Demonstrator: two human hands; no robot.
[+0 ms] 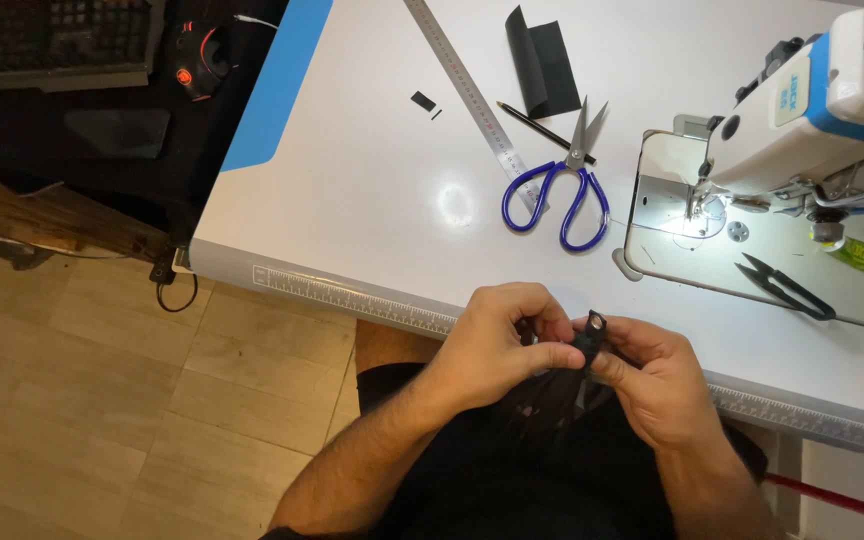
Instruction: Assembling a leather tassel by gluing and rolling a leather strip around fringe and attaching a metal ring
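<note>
Both hands meet at the near edge of the white counter (352,180), just over the person's lap. Left hand (497,345) and right hand (652,385) pinch a small black fabric piece (590,338) between thumb and fingertips, apparently to keep a fold or end steady; more black material hangs below it. Blue-handled scissors (557,190), a steel ruler (467,85), a pencil (542,130) and a folded black fabric swatch (544,62) lie well apart, farther back. Sewing machine (812,110) stands to the right, black thread snips (787,287) on its bed. Open room lies on the counter's left part.
</note>
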